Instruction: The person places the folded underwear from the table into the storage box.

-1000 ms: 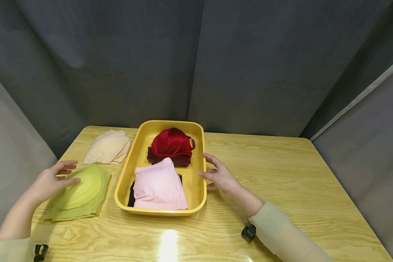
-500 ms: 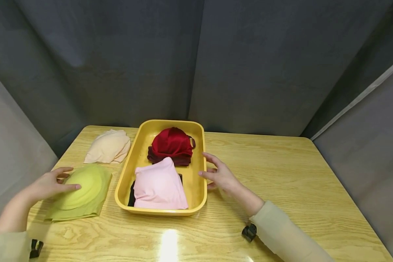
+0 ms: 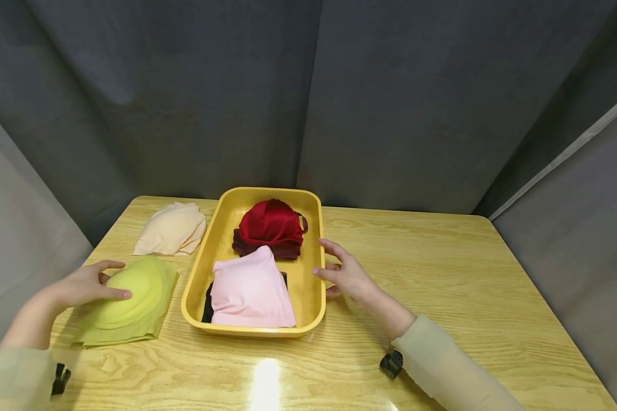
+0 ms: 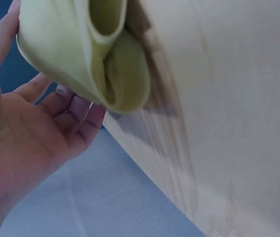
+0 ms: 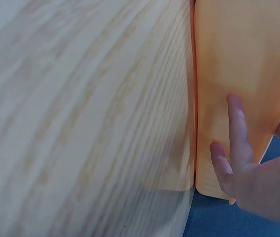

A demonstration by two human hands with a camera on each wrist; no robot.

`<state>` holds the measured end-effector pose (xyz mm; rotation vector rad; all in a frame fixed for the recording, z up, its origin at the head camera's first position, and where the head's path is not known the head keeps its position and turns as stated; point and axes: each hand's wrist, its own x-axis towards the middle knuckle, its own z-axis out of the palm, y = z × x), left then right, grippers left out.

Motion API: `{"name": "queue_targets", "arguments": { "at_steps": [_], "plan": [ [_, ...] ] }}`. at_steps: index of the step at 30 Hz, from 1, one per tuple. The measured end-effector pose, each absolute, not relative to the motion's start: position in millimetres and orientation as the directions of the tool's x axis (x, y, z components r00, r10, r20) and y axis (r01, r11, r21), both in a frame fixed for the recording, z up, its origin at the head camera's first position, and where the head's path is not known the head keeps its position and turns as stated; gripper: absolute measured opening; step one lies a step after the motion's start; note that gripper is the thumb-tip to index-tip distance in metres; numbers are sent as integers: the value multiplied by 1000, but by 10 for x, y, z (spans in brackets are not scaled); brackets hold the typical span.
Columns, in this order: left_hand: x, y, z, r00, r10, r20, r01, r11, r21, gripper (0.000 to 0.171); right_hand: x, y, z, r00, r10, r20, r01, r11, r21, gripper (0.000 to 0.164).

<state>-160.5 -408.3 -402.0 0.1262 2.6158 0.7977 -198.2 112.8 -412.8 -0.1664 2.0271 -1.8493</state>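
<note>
In the head view my left hand (image 3: 84,285) lies at the left side of a folded yellow-green bra (image 3: 139,302), thumb over its cup and fingers spread at the far side. The left wrist view has the same bra (image 4: 56,44) with its folded layers rolled at the edge, close to my loosely bent fingers. My right hand (image 3: 345,275) touches the right side of a yellow tray (image 3: 313,308). Nearly straight fingertips rest on the tray's outer wall (image 5: 243,64) in the right wrist view. Inside the tray are a pink bra (image 3: 252,294), a dark red bra (image 3: 271,225) and something black, mostly hidden.
A folded beige bra (image 3: 172,228) lies on the wooden table (image 3: 432,285) behind the yellow-green one, left of the tray. Grey curtains (image 3: 391,103) stand behind the table and at both sides.
My left hand has come lower and closer onto the yellow-green bra, which has shifted very slightly right. The right hand stays against the tray.
</note>
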Motion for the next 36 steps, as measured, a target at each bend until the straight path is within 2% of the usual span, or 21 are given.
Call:
{"name": "queue_targets", "arguments": {
  "at_steps": [5,10,19,22,28,36],
  "plan": [
    [-1625,-4052,-4066,-912,214,-350,-19,830,557,86,-1978,1134,-4120,-916,-345,-204,169,128,-977,70],
    [-1637,-4023,-4074,-923,249,-293,37,817,575,85,-1967,1135,-4092,-914,-342,-217,181,133,-974,72],
    [-1602,-3972,-4022,-914,278,-297,31,775,631,86,-1856,1098,-3870,-907,-356,-226,191,133,-973,71],
    [-1593,-3975,-4019,-916,280,-288,31,765,644,82,-1837,1091,-3846,-908,-353,-224,187,137,-973,70],
    [-1576,-3995,-3960,-917,287,-278,-20,661,751,78,-1830,1085,-3846,-912,-344,-224,182,150,-972,70],
    [-1577,-3971,-3916,-943,284,-172,51,635,771,62,-1831,1083,-3846,-918,-330,-221,173,169,-970,70]
  ]
}}
